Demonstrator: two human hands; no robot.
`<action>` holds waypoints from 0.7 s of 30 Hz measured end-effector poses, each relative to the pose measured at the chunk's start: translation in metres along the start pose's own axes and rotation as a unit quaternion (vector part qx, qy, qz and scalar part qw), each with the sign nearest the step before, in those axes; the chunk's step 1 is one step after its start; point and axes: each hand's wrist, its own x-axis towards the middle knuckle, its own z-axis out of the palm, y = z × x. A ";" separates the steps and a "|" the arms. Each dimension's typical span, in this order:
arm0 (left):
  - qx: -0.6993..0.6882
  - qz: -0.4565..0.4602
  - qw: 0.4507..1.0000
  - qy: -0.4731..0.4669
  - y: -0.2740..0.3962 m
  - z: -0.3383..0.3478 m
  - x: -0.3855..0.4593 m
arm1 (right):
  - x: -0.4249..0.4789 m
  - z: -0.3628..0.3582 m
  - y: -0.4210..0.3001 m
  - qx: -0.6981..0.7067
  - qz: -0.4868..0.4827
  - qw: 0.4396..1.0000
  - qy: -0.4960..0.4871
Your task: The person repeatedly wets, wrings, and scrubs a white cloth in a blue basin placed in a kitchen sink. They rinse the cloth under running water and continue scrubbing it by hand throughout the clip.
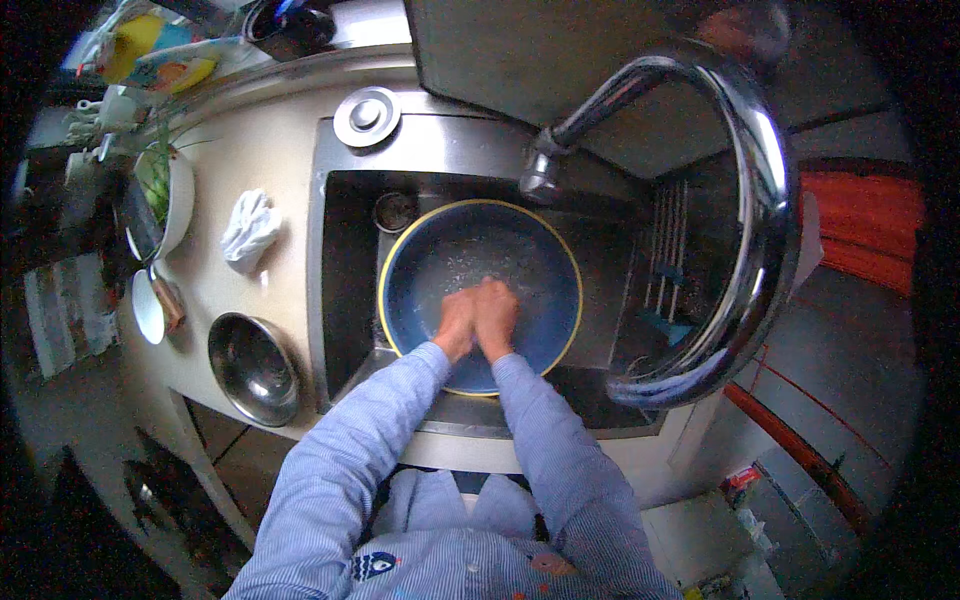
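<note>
My left hand and my right hand are pressed side by side, fingers curled. They are over a blue basin with a yellow rim, low inside it. Whether anything is between the hands cannot be made out, as the fingers face away from me. Water with whitish bubbles or bits shows in the basin just beyond the knuckles. The basin sits within a stainless steel sink. A chrome faucet spout ends above the basin's far right rim, with no stream visible.
On the left counter are a crumpled white cloth, a steel bowl, a small white bowl and a white container with green leaves. A round metal sink stopper rests behind the sink. The curved faucet neck looms at right.
</note>
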 end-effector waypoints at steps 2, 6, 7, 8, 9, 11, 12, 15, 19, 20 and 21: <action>0.308 0.076 0.948 -0.036 0.023 -0.010 -0.001 | -0.016 0.009 0.021 -0.015 -0.088 0.995 0.039; 0.041 -0.135 0.990 -0.019 -0.008 -0.019 0.009 | -0.037 0.001 -0.001 0.007 -0.025 0.998 -0.050; -0.362 -0.153 0.915 -0.094 -0.019 -0.007 -0.010 | -0.030 0.000 0.007 0.041 -0.050 0.998 -0.005; -0.196 -0.134 0.970 -0.052 -0.025 0.002 -0.010 | -0.011 -0.001 0.020 -0.058 -0.032 0.998 -0.005; -0.186 -0.167 0.968 -0.016 -0.002 0.004 -0.020 | -0.002 -0.020 0.003 -0.051 0.048 0.996 -0.057; -0.144 -0.158 0.977 -0.002 0.025 0.008 -0.026 | -0.007 -0.020 0.013 -0.090 0.020 0.996 -0.013; -0.118 -0.122 0.985 -0.007 0.001 0.004 -0.014 | -0.015 -0.018 0.006 -0.066 -0.008 0.997 -0.033; 0.316 0.065 0.945 -0.048 -0.017 -0.021 0.008 | -0.051 -0.015 -0.021 -0.019 -0.044 0.993 -0.104; 0.299 0.066 0.947 -0.092 -0.020 -0.021 -0.017 | -0.024 -0.011 0.010 -0.027 0.004 0.998 -0.059; 0.162 -0.009 0.982 -0.095 -0.022 -0.025 -0.021 | -0.016 -0.016 0.017 -0.087 0.023 0.991 -0.100; 0.018 -0.084 0.991 -0.100 -0.022 -0.026 -0.024 | -0.015 -0.024 0.016 -0.042 0.030 0.991 -0.121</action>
